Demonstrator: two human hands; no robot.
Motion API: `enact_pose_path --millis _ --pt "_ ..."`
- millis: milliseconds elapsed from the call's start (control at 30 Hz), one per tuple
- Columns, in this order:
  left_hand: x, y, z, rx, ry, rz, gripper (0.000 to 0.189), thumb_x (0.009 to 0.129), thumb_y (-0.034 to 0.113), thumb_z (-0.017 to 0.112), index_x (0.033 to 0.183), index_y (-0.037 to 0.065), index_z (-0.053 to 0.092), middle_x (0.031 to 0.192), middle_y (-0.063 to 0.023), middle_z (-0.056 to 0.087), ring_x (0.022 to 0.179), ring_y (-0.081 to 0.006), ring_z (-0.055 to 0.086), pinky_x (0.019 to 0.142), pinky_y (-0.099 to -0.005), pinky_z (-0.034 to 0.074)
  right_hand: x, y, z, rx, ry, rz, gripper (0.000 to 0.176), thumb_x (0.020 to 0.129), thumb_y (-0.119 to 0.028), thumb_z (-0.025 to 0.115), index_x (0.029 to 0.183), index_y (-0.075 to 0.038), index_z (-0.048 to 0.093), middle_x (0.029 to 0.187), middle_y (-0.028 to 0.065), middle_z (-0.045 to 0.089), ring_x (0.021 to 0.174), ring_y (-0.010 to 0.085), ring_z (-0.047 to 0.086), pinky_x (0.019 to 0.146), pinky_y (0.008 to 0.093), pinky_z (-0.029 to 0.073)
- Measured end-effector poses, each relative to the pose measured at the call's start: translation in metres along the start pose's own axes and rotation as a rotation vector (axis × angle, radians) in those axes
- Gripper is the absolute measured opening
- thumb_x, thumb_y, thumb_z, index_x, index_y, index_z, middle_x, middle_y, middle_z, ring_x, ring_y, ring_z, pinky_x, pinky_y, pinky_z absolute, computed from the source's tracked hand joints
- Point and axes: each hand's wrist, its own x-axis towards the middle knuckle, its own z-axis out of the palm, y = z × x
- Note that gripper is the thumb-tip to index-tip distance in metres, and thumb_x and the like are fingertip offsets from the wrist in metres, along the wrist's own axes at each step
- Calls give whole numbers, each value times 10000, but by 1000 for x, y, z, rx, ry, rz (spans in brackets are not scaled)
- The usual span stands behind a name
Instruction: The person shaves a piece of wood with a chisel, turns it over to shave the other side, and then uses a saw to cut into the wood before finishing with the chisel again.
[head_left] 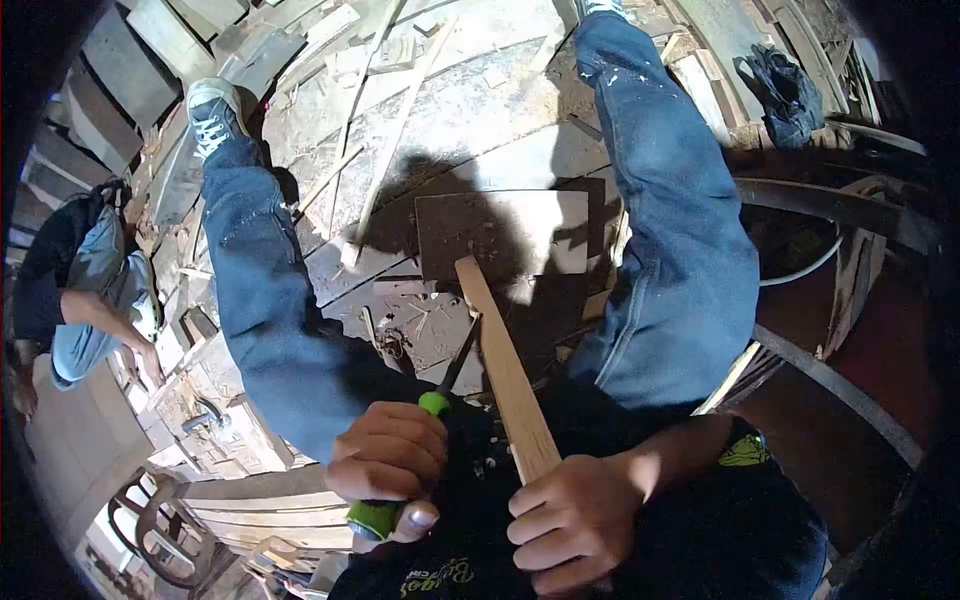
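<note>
My left hand (388,460) is closed around the green handle of a chisel (460,360). Its dark metal blade points up and away from me, and the tip meets the left edge of a narrow wooden strip (510,380), where a small pale curl of wood shows. My right hand (575,525) is wrapped round the near end of that strip, close to my body. The strip slants away between my legs, its far end over the near edge of a flat rectangular board (540,225) on the floor.
My legs in jeans (670,220) stretch out on both sides. Wood scraps (395,55) and thin sticks lie across the floor. At the left another person (85,280) crouches, a hand near some wood. A black plastic bag (785,95) lies far right, above dark curved pieces (820,200).
</note>
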Motion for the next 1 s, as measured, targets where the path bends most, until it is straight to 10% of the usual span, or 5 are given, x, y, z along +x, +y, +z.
enact_pose_path --millis 133,667,767,867,1000 --pt "23 1 -16 -97 -340 21 221 766 87 760 744 26 549 595 -68 558 483 -210 563 479 -347 493 -1 -1 1 37 -48 32 257 910 -283 564 745 -94 512 724 37 478 645 198 517 544 341 422" --pt "18 -16 19 79 -252 38 249 788 123 754 709 42 532 564 -47 555 456 -192 557 466 -358 511 -5 -4 8 195 -122 279 272 906 -303 544 751 -84 498 721 45 476 644 220 528 520 350 436" --pt "12 -19 16 78 -309 84 164 845 119 693 830 31 555 631 -56 570 520 -211 575 518 -336 515 8 0 -9 33 -53 -1 250 903 -274 558 743 -95 492 719 29 469 632 195 520 506 337 410" --pt "-4 -13 30 127 426 28 132 963 164 504 869 90 447 596 -27 434 511 -169 419 556 -306 407 11 -2 -10 38 54 10 307 891 -175 608 646 -104 439 675 4 394 562 144 445 495 294 349" --pt "-12 -15 36 191 707 86 208 957 200 549 830 100 417 567 -37 451 478 -168 464 502 -339 444 5 -6 -2 -78 147 31 208 885 -234 589 749 -102 502 705 -1 438 625 152 493 527 315 386"
